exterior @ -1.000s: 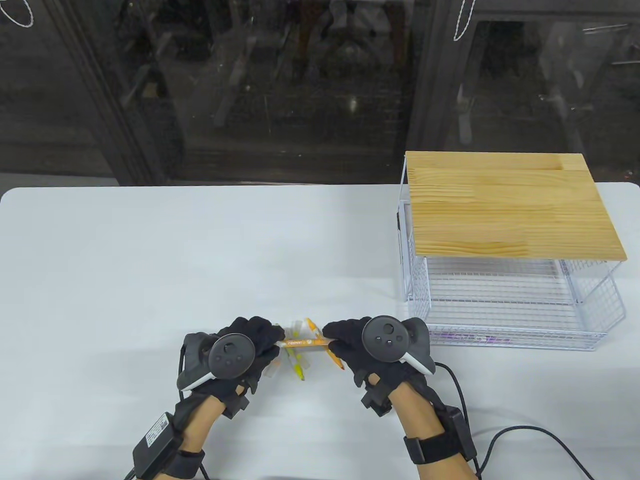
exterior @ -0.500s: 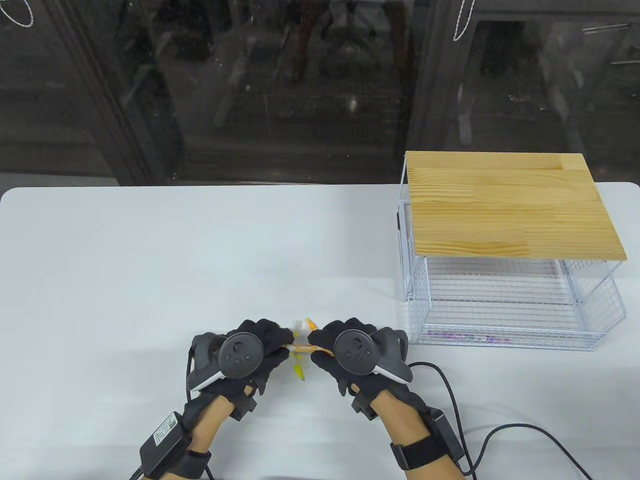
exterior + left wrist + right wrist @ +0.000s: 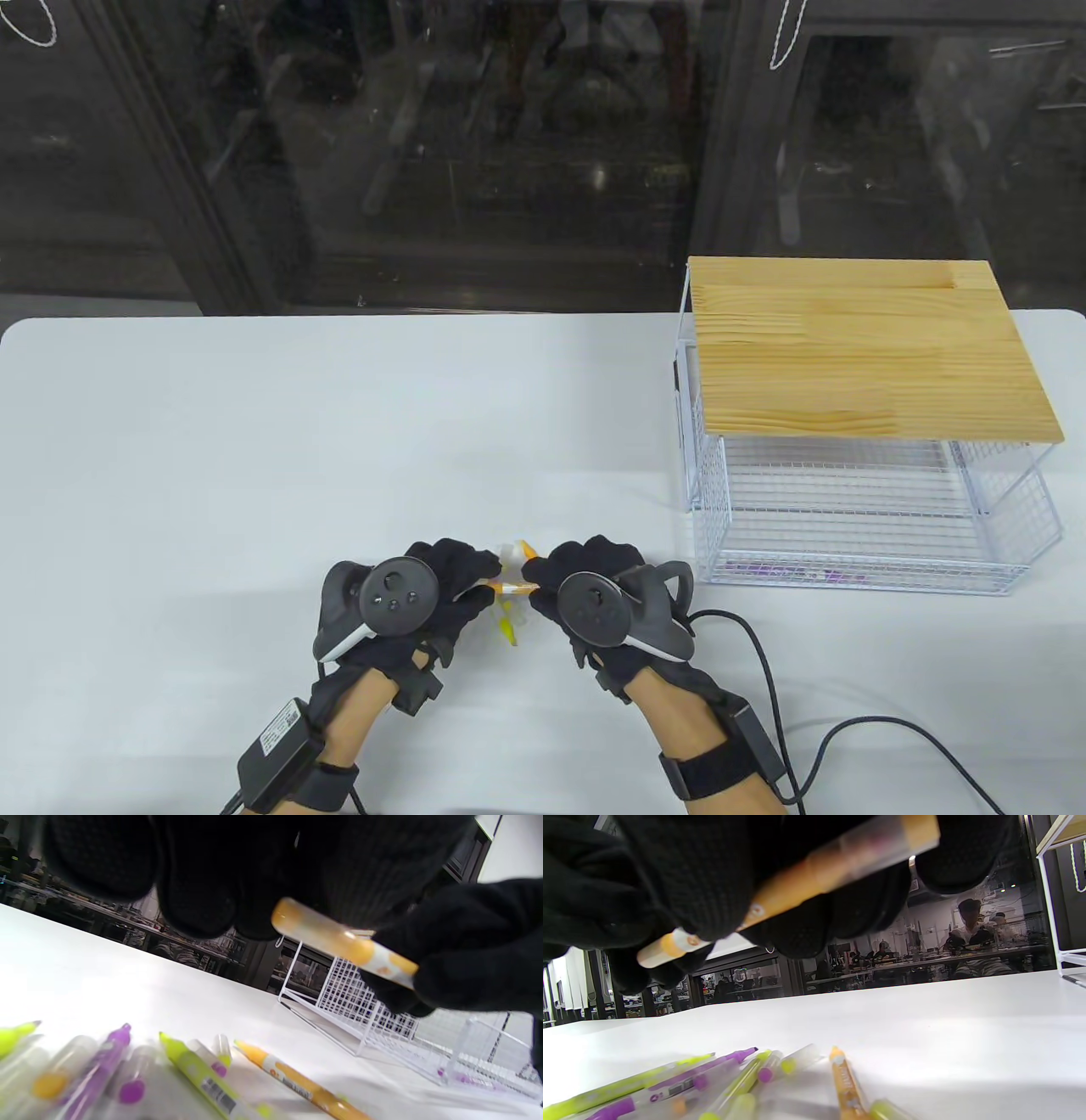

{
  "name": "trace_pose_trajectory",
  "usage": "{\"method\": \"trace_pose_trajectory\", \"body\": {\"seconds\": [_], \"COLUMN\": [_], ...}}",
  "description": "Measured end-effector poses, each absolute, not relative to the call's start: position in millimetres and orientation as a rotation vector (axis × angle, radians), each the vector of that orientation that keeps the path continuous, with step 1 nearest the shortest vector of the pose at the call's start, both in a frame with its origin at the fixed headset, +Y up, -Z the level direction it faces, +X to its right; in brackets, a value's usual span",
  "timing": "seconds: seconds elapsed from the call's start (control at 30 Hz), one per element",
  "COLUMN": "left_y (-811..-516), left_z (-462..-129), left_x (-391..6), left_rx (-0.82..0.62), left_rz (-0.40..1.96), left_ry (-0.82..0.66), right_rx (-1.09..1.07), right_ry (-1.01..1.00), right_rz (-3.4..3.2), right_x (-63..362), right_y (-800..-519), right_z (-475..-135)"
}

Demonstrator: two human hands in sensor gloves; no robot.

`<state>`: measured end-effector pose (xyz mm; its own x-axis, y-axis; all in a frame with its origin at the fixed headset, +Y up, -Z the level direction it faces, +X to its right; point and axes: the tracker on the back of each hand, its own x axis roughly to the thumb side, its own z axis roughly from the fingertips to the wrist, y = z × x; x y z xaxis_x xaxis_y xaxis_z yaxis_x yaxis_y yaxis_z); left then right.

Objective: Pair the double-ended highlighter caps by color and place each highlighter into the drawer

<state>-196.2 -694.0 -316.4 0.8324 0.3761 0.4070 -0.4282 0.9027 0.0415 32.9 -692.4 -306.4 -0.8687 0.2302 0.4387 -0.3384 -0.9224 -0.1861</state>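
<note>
Slim orange double-ended plastic highlighter (image 3: 507,587), lower centre of table view, held off the white tabletop (image 3: 339,441). Left hand (image 3: 424,594) pinches one end, right hand (image 3: 585,594) the other. Light, stiff, slick; grip barrel near caps. Cap seating probably incomplete.

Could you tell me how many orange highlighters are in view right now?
2: one orange highlighter held between both hands above the pile, another lying uncapped on the table. Others may be hidden.
</note>
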Motion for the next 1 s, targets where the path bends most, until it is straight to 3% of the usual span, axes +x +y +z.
{"method": "trace_pose_trajectory", "body": {"seconds": [0.57,1.0], "left_y": [-683,-681], "left_z": [-324,-325], "left_x": [-231,-240], "left_rx": [0.226,0.22], "left_rz": [0.399,0.408], "left_ry": [-0.28,-0.246], "right_rx": [0.512,0.311], "right_ry": [-0.559,-0.771], "right_rz": [2.803,2.79], "right_x": [64,114], "right_y": [-666,-640], "right_z": [-306,-300]}}
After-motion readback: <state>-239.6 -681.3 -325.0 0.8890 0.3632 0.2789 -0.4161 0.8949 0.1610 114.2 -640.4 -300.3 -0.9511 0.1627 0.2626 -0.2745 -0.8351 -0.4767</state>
